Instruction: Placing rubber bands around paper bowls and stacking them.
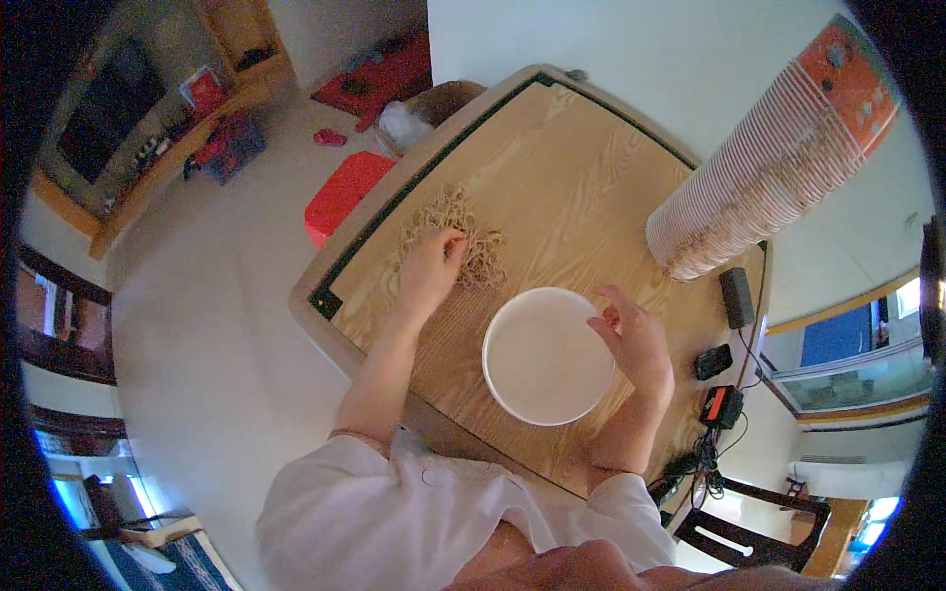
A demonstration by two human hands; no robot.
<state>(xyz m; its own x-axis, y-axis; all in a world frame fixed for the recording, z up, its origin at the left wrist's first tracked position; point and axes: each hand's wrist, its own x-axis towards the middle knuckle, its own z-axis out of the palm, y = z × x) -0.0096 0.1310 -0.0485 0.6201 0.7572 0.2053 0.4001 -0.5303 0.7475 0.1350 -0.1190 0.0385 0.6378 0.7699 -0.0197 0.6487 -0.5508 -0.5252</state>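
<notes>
A loose heap of tan, string-like loops (483, 258) lies on the wooden table. My left hand (434, 266) rests at its near edge, thumb and fingers drawn together; whatever is between them is too small to make out. To the right stands a round white tub (545, 360), open side up, with a pale inside that looks bare. My right hand (636, 340) is at the tub's right rim, fingers curved and the thumb apart from the forefinger, with no object visible between them. Whether the hand touches the rim is hard to tell.
A long leaning stack of nested white tubs (749, 187), red at its far end, occupies the table's right side. Black adapters (735, 297) and tangled cables (705, 458) line the right edge. A red stool (345, 195) stands beyond the left edge, a dark chair (759, 522) at lower right.
</notes>
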